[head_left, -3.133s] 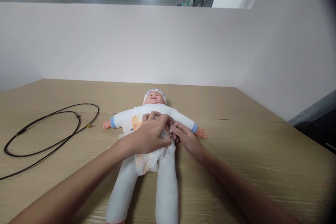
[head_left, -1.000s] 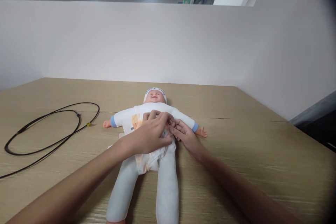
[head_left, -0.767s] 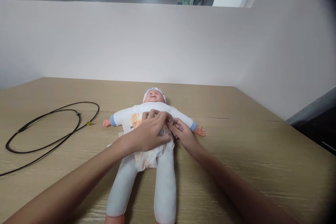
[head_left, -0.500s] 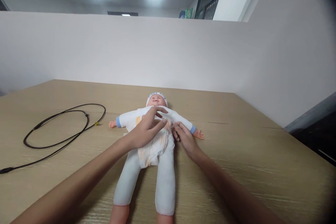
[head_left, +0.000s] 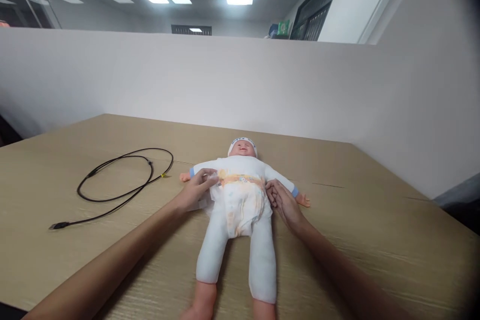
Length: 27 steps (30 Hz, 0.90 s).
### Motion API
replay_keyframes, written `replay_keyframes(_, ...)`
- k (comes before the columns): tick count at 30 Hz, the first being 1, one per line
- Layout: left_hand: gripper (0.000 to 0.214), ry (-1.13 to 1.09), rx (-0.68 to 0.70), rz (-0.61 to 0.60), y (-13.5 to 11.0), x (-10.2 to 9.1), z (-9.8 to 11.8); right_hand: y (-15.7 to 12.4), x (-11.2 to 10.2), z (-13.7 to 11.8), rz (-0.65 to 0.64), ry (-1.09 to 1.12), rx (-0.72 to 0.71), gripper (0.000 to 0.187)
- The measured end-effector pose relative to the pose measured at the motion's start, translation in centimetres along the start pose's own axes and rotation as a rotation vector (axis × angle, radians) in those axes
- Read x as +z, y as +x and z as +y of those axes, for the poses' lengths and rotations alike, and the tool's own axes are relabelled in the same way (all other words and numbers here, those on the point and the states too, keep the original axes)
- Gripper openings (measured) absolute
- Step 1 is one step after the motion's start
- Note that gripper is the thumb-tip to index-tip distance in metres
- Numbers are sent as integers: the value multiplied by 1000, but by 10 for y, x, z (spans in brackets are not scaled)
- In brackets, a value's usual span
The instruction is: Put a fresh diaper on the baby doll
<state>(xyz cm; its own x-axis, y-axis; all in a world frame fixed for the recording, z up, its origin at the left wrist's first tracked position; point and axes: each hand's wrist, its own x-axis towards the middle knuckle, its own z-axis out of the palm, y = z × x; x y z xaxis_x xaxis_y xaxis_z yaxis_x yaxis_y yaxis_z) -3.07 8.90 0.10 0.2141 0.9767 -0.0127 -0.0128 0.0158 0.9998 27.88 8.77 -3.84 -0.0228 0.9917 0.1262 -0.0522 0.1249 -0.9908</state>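
A baby doll in white clothes with blue cuffs and a printed white cap lies on its back, feet toward me. Around its hips, over the clothes, sits a white diaper with an orange waistband. At the diaper's left edge, my left hand has its fingers and thumb closed on the blurred, thin side flap. My right hand rests against the doll's other side, fingers curled in at the diaper's right edge. Whatever those fingertips pinch is hidden.
A looped black cable with a plug end lies on the wooden table to the left. Behind the table's far edge rises a pale partition wall. The doll's arms stretch out sideways beyond my hands.
My left hand has moved from over the diaper's middle to its left side, uncovering the waistband. My right hand stays at the right side. The view has shifted left.
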Motion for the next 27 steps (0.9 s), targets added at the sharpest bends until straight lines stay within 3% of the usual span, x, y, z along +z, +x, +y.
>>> replay_keyframes(5, 60, -28, 15, -102, 19, 3, 9, -2, 0, -3, -8, -9, 7, 59)
replay_keyframes(10, 59, 27, 77, -81, 33, 0, -14, -4, -1, -4, -26, -31, 18, 58)
replay_keyframes(14, 43, 167, 209, -34, 34, 1, -30, -2, -4, 1, -24, -57, 11, 57)
replay_keyframes(19, 25, 392, 314, 21, 18, -10, -26, -2, -5, 4, 0, -107, -22, 53)
replay_keyframes(23, 25, 809, 351, 67, -8, -34, -20, -7, -4, 0, 42, -174, -77, 50)
replay_keyframes(27, 34, 986, 332, -30, -25, -56, -19, -16, -4, -5, 149, -257, -198, 43)
